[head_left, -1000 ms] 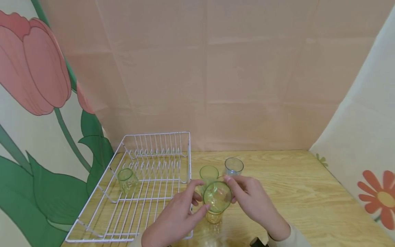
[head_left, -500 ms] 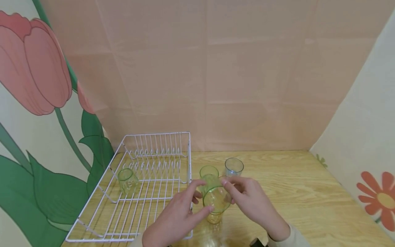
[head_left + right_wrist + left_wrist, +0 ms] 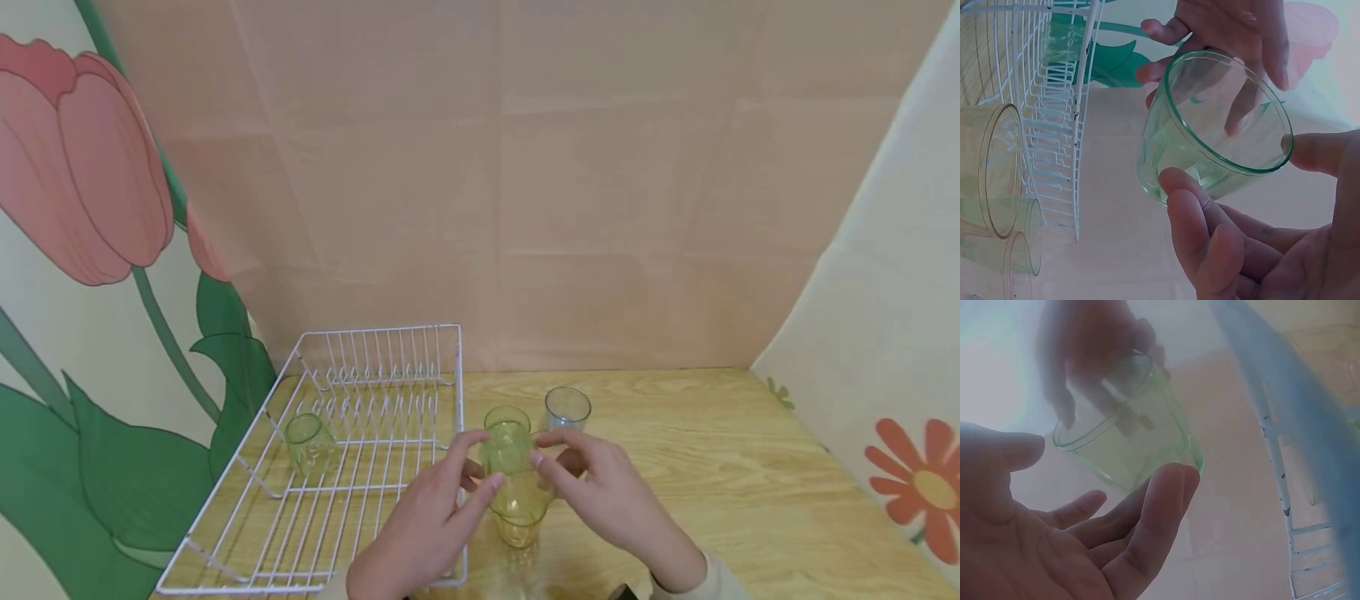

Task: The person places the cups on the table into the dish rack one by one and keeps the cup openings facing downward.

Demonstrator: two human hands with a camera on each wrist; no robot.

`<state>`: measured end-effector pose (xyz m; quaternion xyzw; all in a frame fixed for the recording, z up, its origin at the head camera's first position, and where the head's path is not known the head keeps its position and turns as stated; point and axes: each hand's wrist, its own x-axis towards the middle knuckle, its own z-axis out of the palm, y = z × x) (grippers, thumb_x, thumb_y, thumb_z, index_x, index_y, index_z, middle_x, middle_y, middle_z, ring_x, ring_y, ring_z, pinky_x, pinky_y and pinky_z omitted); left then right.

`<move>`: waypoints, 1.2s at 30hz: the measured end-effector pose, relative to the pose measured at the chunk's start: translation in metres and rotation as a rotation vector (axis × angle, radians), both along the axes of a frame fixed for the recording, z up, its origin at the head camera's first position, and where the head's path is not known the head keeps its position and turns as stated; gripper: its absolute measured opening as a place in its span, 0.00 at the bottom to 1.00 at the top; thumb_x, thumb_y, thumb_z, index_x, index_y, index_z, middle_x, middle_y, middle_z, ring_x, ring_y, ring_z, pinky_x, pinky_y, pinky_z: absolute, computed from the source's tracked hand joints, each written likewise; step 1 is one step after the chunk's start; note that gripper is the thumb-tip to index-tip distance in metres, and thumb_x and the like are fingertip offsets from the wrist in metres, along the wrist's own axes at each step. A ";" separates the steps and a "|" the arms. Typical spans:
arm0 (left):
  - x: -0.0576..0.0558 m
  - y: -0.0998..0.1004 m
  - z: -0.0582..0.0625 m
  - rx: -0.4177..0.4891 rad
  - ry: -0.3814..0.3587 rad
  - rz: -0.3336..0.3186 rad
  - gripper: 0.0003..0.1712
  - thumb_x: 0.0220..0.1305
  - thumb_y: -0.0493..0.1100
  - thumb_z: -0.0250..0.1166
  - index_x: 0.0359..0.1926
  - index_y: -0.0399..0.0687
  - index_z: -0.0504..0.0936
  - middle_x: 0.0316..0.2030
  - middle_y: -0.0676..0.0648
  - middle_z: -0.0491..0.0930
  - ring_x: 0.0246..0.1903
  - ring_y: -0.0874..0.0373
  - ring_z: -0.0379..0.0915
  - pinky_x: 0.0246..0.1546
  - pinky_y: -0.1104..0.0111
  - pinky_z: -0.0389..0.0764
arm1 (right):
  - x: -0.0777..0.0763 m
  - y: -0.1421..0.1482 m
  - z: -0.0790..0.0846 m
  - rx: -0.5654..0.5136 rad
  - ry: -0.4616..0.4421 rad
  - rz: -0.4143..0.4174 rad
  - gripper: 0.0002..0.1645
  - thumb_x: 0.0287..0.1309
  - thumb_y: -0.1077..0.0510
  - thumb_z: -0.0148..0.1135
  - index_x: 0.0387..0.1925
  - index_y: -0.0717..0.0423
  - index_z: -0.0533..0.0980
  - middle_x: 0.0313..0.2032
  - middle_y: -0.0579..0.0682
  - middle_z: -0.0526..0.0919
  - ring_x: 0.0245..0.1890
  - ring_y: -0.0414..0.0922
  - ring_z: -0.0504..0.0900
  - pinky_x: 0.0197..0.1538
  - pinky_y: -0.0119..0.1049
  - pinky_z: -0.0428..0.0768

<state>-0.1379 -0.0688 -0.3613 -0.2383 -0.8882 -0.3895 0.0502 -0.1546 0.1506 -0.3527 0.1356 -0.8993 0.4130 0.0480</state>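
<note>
A green glass (image 3: pixel 517 477) is held tilted between the two hands, above the table, its rim toward me. My right hand (image 3: pixel 611 492) pinches it; in the right wrist view the thumb is at the green rim and the curled fingers lie against the side near the base (image 3: pixel 1157 169). My left hand (image 3: pixel 427 504) is cupped loosely on the other side. In the left wrist view its fingertips (image 3: pixel 1169 484) are right at the glass's base, while the thumb (image 3: pixel 1025 453) stands apart from the rim. A yellow glass (image 3: pixel 519 532) stands below, partly overlapped by the held one.
A white wire dish rack (image 3: pixel 375 485) stands on the wooden table (image 3: pixel 712 483) at the left, close to my left hand. One green glass (image 3: pixel 307 450) sits in it. Behind the hands stand another green glass (image 3: pixel 507 419) and a bluish clear glass (image 3: pixel 567 406).
The held green glass has tipped, so its rim has swung down and toward me and its side shows more. My right thumb and fingers shifted slightly with it; the left hand barely moved.
</note>
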 end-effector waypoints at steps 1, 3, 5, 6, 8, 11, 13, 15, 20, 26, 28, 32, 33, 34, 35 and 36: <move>0.000 0.000 0.000 -0.001 0.007 0.005 0.27 0.69 0.65 0.43 0.64 0.63 0.60 0.42 0.56 0.81 0.40 0.66 0.75 0.34 0.69 0.76 | 0.000 0.000 0.000 0.004 0.002 0.003 0.21 0.60 0.36 0.54 0.48 0.41 0.76 0.23 0.37 0.82 0.23 0.37 0.79 0.26 0.32 0.75; -0.001 -0.001 -0.001 -0.002 0.010 0.012 0.27 0.69 0.65 0.43 0.64 0.62 0.60 0.42 0.57 0.81 0.40 0.66 0.75 0.34 0.68 0.76 | 0.001 -0.001 -0.001 0.010 0.010 0.014 0.23 0.60 0.36 0.55 0.49 0.43 0.75 0.23 0.36 0.81 0.23 0.37 0.78 0.27 0.31 0.74; -0.002 -0.001 -0.001 -0.003 0.010 0.016 0.28 0.69 0.64 0.44 0.64 0.62 0.60 0.42 0.57 0.81 0.40 0.66 0.75 0.35 0.67 0.76 | 0.002 -0.001 -0.001 0.015 0.018 0.022 0.24 0.59 0.36 0.55 0.49 0.44 0.74 0.22 0.35 0.81 0.22 0.37 0.77 0.27 0.31 0.74; -0.003 -0.002 -0.001 -0.003 0.009 0.017 0.28 0.69 0.65 0.43 0.64 0.61 0.60 0.42 0.56 0.81 0.40 0.66 0.75 0.35 0.67 0.76 | 0.002 -0.001 -0.002 0.017 0.022 0.028 0.24 0.59 0.36 0.56 0.50 0.44 0.74 0.23 0.34 0.80 0.22 0.36 0.77 0.28 0.31 0.74; -0.003 -0.002 -0.001 -0.005 0.002 0.021 0.29 0.68 0.66 0.43 0.65 0.61 0.59 0.42 0.56 0.81 0.40 0.66 0.75 0.36 0.66 0.77 | 0.002 -0.002 -0.003 0.016 0.026 0.037 0.25 0.58 0.36 0.57 0.51 0.44 0.73 0.23 0.33 0.80 0.22 0.36 0.77 0.29 0.31 0.74; -0.004 -0.003 -0.001 -0.004 -0.001 0.018 0.31 0.67 0.67 0.43 0.65 0.60 0.59 0.42 0.55 0.81 0.39 0.66 0.75 0.36 0.66 0.77 | 0.002 -0.002 -0.003 0.015 0.025 0.040 0.26 0.57 0.36 0.57 0.52 0.43 0.72 0.23 0.32 0.80 0.23 0.35 0.77 0.29 0.31 0.74; -0.004 -0.004 -0.001 -0.002 -0.004 0.012 0.31 0.67 0.67 0.43 0.65 0.60 0.58 0.42 0.55 0.80 0.39 0.66 0.75 0.36 0.66 0.77 | 0.002 -0.003 -0.003 0.012 0.021 0.041 0.27 0.57 0.35 0.58 0.52 0.43 0.71 0.24 0.33 0.80 0.23 0.35 0.78 0.29 0.31 0.74; -0.005 -0.004 -0.001 -0.002 -0.006 0.008 0.31 0.67 0.67 0.43 0.65 0.60 0.58 0.42 0.55 0.80 0.39 0.66 0.75 0.36 0.66 0.76 | 0.003 -0.003 -0.003 0.009 0.014 0.039 0.28 0.56 0.35 0.58 0.53 0.43 0.71 0.24 0.33 0.80 0.24 0.35 0.78 0.29 0.31 0.74; -0.005 -0.004 -0.001 -0.001 -0.016 0.005 0.31 0.67 0.67 0.44 0.65 0.60 0.58 0.43 0.54 0.80 0.40 0.65 0.75 0.35 0.66 0.77 | 0.002 -0.002 -0.002 0.014 0.020 0.035 0.28 0.58 0.36 0.57 0.55 0.45 0.71 0.25 0.34 0.81 0.25 0.34 0.78 0.31 0.31 0.74; -0.004 -0.005 -0.001 0.007 -0.042 -0.002 0.33 0.65 0.68 0.47 0.66 0.62 0.56 0.47 0.52 0.78 0.41 0.64 0.74 0.34 0.68 0.76 | 0.003 -0.003 -0.001 -0.001 0.030 0.019 0.25 0.61 0.39 0.55 0.54 0.46 0.73 0.25 0.34 0.82 0.26 0.34 0.79 0.32 0.33 0.75; -0.003 -0.005 -0.001 0.014 -0.054 -0.004 0.34 0.65 0.68 0.48 0.66 0.63 0.56 0.47 0.51 0.78 0.41 0.63 0.74 0.32 0.69 0.76 | 0.003 -0.003 -0.001 -0.003 0.031 0.023 0.25 0.61 0.39 0.55 0.54 0.47 0.73 0.26 0.35 0.82 0.26 0.34 0.79 0.32 0.34 0.75; -0.003 -0.004 -0.001 0.029 -0.070 -0.001 0.34 0.63 0.68 0.50 0.66 0.65 0.56 0.48 0.51 0.77 0.42 0.61 0.73 0.30 0.71 0.75 | 0.002 -0.003 -0.001 -0.007 0.021 0.029 0.26 0.60 0.38 0.56 0.54 0.47 0.73 0.26 0.37 0.82 0.25 0.35 0.77 0.30 0.32 0.74; -0.002 -0.004 -0.001 0.033 -0.073 -0.001 0.34 0.63 0.69 0.50 0.66 0.66 0.56 0.48 0.51 0.77 0.42 0.61 0.73 0.30 0.71 0.75 | 0.002 -0.003 -0.002 -0.006 0.019 0.032 0.26 0.60 0.38 0.56 0.54 0.47 0.73 0.26 0.37 0.82 0.25 0.35 0.77 0.29 0.32 0.74; -0.002 -0.004 -0.001 0.036 -0.073 0.000 0.35 0.62 0.69 0.50 0.66 0.66 0.56 0.48 0.51 0.77 0.41 0.61 0.73 0.29 0.71 0.74 | 0.002 -0.003 -0.002 -0.005 0.017 0.034 0.27 0.59 0.38 0.56 0.54 0.47 0.73 0.26 0.37 0.82 0.25 0.35 0.77 0.29 0.31 0.73; -0.002 -0.004 -0.001 0.039 -0.071 0.000 0.35 0.62 0.69 0.51 0.66 0.66 0.56 0.48 0.51 0.76 0.41 0.61 0.73 0.29 0.72 0.74 | 0.002 -0.003 -0.003 -0.001 0.012 0.032 0.27 0.59 0.37 0.56 0.54 0.47 0.73 0.26 0.37 0.81 0.25 0.35 0.77 0.29 0.31 0.73; -0.002 -0.004 -0.001 0.043 -0.071 0.000 0.36 0.62 0.69 0.51 0.67 0.67 0.55 0.48 0.51 0.76 0.41 0.61 0.73 0.29 0.72 0.74 | 0.002 -0.004 -0.003 0.002 0.008 0.030 0.28 0.58 0.36 0.56 0.54 0.46 0.73 0.26 0.36 0.81 0.26 0.35 0.77 0.29 0.31 0.74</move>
